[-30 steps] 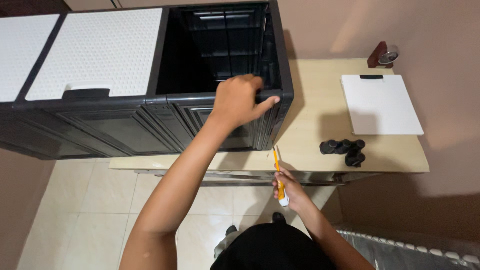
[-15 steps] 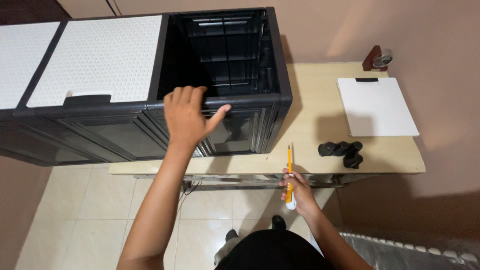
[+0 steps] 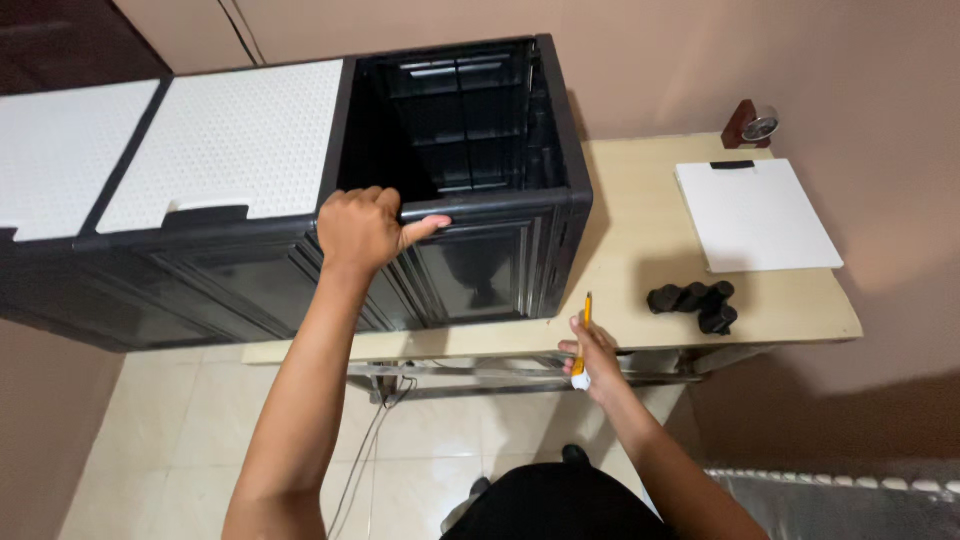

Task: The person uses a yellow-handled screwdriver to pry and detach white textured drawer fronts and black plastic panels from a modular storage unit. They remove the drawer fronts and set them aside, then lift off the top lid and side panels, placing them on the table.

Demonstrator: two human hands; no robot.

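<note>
Gripping the front rim of the long black plastic storage cabinet (image 3: 300, 270), the left hand (image 3: 365, 230) curls its fingers over the edge of the open compartment, thumb stretched along the rim to the right. That cabinet lies on its side across the pale wooden table (image 3: 640, 240), its left part hanging out over the tiled floor (image 3: 180, 440). Two white perforated panels (image 3: 225, 135) cover the left sections of its top face, while the right section stands open and dark inside. Further right, below the table's front edge, the right hand (image 3: 595, 355) closes around a screwdriver with a yellow and white handle (image 3: 580, 345), its tip pointing up towards the table. Near it on the tabletop sits a cluster of small black cylindrical parts (image 3: 695, 303). Beyond them, well apart, lies a flat white board with a black clip (image 3: 755, 213).
</note>
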